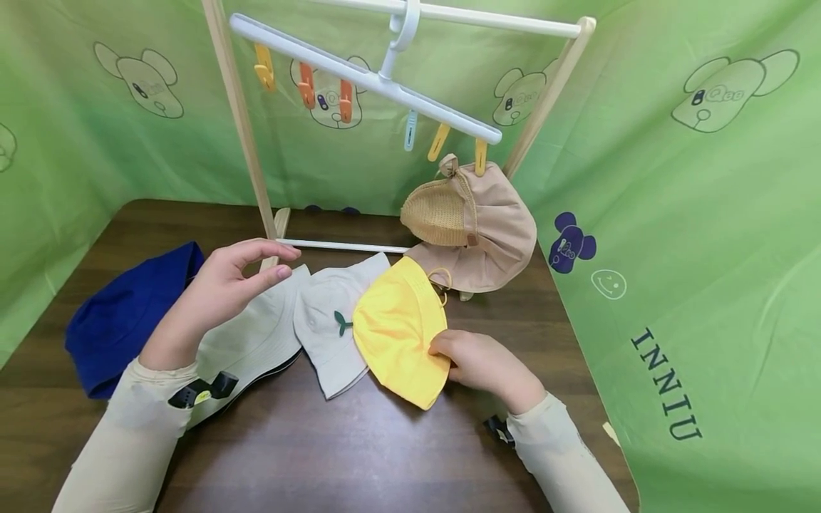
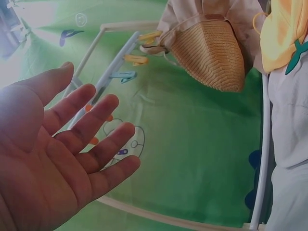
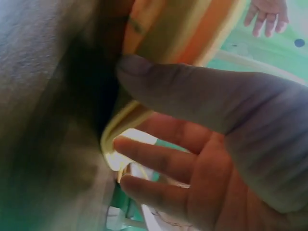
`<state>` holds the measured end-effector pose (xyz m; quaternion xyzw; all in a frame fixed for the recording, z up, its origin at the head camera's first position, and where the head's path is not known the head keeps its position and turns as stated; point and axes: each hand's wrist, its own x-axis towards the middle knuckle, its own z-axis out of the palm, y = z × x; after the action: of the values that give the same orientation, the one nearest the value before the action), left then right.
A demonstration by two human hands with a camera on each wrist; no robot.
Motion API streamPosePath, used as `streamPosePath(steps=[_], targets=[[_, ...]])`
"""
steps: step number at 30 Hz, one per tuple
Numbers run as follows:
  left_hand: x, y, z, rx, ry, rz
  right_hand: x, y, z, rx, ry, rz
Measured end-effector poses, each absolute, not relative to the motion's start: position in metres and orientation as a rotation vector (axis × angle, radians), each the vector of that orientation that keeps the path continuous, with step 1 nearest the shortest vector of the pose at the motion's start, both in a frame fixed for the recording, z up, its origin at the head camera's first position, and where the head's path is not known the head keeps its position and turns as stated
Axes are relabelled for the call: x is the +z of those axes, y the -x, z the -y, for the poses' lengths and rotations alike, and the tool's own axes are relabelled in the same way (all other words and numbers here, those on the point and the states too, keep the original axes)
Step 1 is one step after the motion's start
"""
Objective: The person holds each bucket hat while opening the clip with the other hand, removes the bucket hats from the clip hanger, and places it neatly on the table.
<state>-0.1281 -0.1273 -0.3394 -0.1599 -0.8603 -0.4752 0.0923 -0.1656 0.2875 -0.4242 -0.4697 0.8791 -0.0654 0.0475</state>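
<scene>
My right hand (image 1: 490, 367) pinches the brim of a yellow bucket hat (image 1: 400, 320), thumb on one side and fingers on the other. The hat overlaps a light grey bucket hat (image 1: 327, 313), and a green sprout (image 1: 343, 323) shows at its crown. Over the pale grey-green cap (image 1: 250, 335), my left hand (image 1: 224, 281) hovers with fingers extended and nothing in them; its palm (image 2: 43, 178) shows in the left wrist view. Behind, a beige sun hat with a straw crown (image 1: 439, 211) hangs from a yellow clip (image 1: 480, 157) on the hanger's right end.
A white hanger (image 1: 365, 77) tilts down to the right from the rack's top rail (image 1: 500, 20), with orange, blue and yellow clips along it. A dark blue hat (image 1: 131, 320) lies at the left of the brown table (image 1: 359, 456). Green printed cloth (image 1: 725, 235) encloses the table.
</scene>
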Motion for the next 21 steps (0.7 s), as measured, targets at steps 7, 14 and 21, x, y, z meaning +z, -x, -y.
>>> streamPosePath(steps=[7, 14, 21], targets=[[-0.339, 0.128, 0.128, -1.408, 0.468, 2.56, -0.415, 0.162, -0.291, -0.182, 1.339, -2.567], [-0.339, 0.128, 0.128, -1.398, 0.475, 2.562, -0.408, 0.166, -0.294, -0.285, 1.284, -2.477], [-0.338, 0.128, 0.129, -1.394, 0.468, 2.564, -0.397, 0.17, -0.296, -0.361, 1.301, -2.514]])
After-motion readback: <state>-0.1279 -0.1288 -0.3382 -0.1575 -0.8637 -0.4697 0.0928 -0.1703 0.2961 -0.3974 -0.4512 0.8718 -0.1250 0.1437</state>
